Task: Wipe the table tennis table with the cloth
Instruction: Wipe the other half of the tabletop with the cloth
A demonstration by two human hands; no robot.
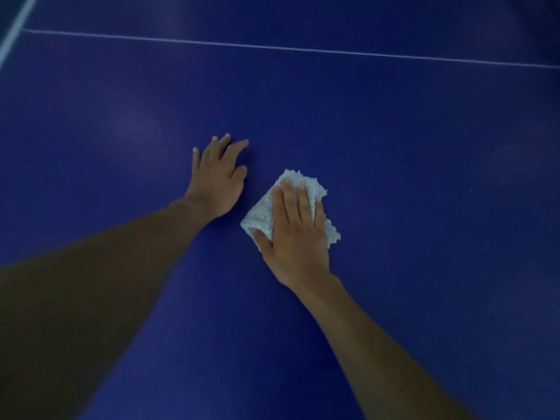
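Right hand (298,234) presses cloth (315,189) | left hand (216,177) flat on table (424,147)

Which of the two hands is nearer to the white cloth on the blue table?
Right. The right hand lies flat on the cloth, pressing it to the table; the left hand rests on the bare surface just left of it, not touching.

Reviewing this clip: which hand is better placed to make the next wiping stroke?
The right hand: it lies flat on the cloth, fingers straight, pressing it to the blue table. The left hand rests bare on the table beside the cloth, not touching it.
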